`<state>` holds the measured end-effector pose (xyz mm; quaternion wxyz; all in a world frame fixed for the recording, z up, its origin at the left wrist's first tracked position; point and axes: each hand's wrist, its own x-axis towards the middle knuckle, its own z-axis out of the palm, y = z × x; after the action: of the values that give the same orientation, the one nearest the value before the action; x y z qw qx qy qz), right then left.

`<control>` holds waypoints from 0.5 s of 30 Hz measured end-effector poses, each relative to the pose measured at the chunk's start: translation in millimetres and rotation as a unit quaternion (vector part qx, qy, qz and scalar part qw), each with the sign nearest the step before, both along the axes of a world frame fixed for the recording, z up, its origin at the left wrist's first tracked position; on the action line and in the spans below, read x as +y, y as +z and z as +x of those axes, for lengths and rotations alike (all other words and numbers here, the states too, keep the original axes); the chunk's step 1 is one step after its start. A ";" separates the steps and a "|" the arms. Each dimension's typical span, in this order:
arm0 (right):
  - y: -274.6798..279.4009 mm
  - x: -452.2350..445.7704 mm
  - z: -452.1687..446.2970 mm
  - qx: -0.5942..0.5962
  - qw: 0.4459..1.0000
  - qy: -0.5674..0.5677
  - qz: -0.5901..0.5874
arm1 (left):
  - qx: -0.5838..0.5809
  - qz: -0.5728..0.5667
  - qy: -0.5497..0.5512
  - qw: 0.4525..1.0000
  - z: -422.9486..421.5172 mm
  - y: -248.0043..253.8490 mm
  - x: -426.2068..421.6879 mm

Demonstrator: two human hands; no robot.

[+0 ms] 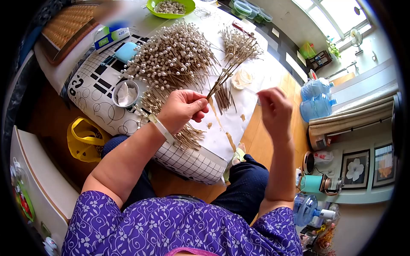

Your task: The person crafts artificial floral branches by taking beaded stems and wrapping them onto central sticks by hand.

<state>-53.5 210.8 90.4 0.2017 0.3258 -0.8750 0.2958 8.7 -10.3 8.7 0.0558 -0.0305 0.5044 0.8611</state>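
Between the thumb and fingers of my left hand [183, 110] is the lower end of a small bundle of thin brown stems [226, 72], fanned out toward the upper right. A tan strip [218, 119] hangs from the bundle over the white paper. My right hand [275, 106] is raised to the right, apart from the bundle; its fingers are curled together, slightly blurred, and anything in them is too small to make out. A large heap of white-beaded stems [175, 57] lies beyond my left hand. Loose brown stems [224, 99] lie beside the bundle.
On the table stand a metal bowl with white material [126, 94], a round clear container [241, 79], a blue case [126, 52] and a green bowl of beads [171, 7]. A yellow bag [81, 147] is at the lower left, water bottles [316, 106] at the right.
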 end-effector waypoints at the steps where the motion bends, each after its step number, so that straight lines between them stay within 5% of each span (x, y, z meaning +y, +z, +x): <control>1: -4.7 -6.4 16.3 -0.050 0.997 0.011 -0.058 | -0.003 -0.006 -0.002 1.000 0.2 0.0 1.2; 15: -40.0 -28.2 24.1 0.024 0.998 0.035 -0.036 | -0.005 -0.006 -0.019 1.000 -0.5 -1.5 3.2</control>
<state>-29.4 182.6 50.4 0.2236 0.3556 -0.8470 0.3256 8.2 -7.1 7.2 0.0743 -0.0261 0.5100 0.8566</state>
